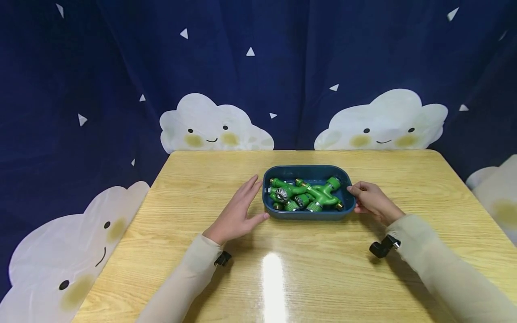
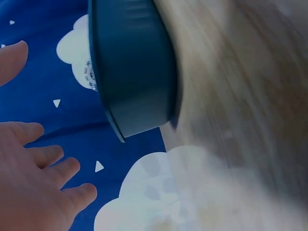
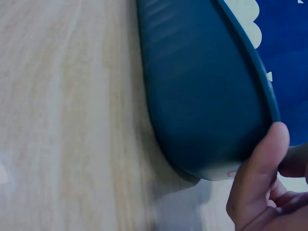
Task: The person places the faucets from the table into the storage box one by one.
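Observation:
A dark blue oblong bin (image 1: 308,216) sits on the table, also filling much of the right wrist view as a blue side wall (image 3: 202,91). Several green hose splitters (image 1: 322,194) with brass and ribbed ends lie inside it, one with a grey dial (image 1: 281,194). My right hand (image 1: 373,201) pinches the bin's right rim, thumb (image 3: 272,144) on the edge. On the left, my left hand (image 1: 238,213) is spread beside the bin with straight fingers; in the left wrist view the hand (image 2: 41,178) stands apart from the bin wall (image 2: 137,72).
A light wooden table (image 1: 194,179) carries the bin. Behind it hangs a dark blue curtain (image 1: 282,67) printed with white clouds (image 1: 214,125) and small triangles. Black wrist camera mounts (image 1: 381,246) sit on both sleeves.

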